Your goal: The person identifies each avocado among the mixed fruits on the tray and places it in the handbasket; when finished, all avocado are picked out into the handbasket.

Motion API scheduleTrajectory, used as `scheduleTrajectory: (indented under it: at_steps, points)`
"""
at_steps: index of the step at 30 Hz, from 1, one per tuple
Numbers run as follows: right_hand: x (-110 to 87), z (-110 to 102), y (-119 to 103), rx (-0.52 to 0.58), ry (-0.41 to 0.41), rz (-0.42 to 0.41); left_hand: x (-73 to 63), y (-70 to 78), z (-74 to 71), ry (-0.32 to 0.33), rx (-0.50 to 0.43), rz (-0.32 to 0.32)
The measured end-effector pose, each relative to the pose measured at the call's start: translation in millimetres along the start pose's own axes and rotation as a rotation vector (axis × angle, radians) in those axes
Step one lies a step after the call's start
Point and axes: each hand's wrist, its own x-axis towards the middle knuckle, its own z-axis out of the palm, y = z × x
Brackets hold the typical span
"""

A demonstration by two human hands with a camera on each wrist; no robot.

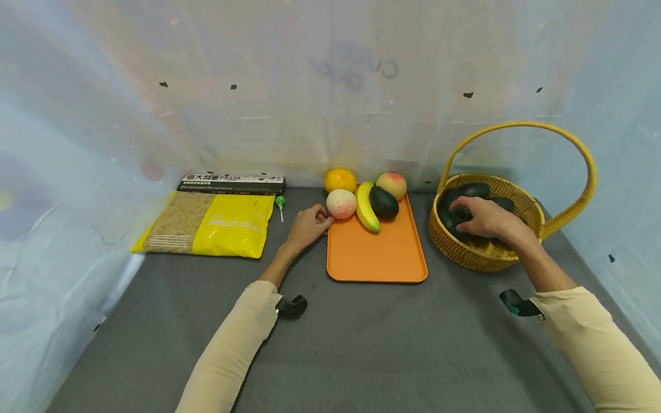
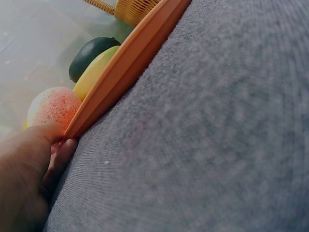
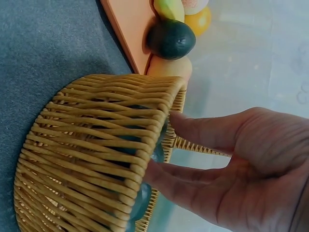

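My left hand (image 1: 308,228) pinches the left edge of an orange tray (image 1: 377,258), thumb over the rim and fingers under it. Right beside the thumb sits a pale speckled peach (image 1: 341,204). The tray's far half also bears an orange (image 1: 340,180), a banana (image 1: 366,209), a dark avocado (image 1: 384,203) and a second peach (image 1: 392,186). My right hand (image 1: 485,217) reaches into a yellow wicker basket (image 1: 475,258) of dark avocados (image 1: 475,190). Its thumb and fingers stand apart over one avocado, and the basket's rim partly hides the fingertips in the right wrist view.
Left of the tray lie a yellow pasta bag (image 1: 232,226), a black-and-white pasta box (image 1: 232,183) and a green lollipop (image 1: 280,202). The basket's tall handle (image 1: 521,124) arches above its bowl. Behind the grey table (image 1: 372,344) hangs a pale sheet (image 1: 330,103).
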Motion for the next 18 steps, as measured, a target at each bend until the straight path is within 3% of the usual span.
scheduleTrajectory:
  at_steps: [10,18]
  points:
    - [-3.1,-7.2,-5.1,-0.007,0.004,0.023,0.1,1.0,-0.8,-0.004,0.005,-0.007]
    - [-5.7,-10.3,-18.1,-0.003,0.038,-0.016,-1.0,0.9,0.1,0.003,0.014,-0.003]
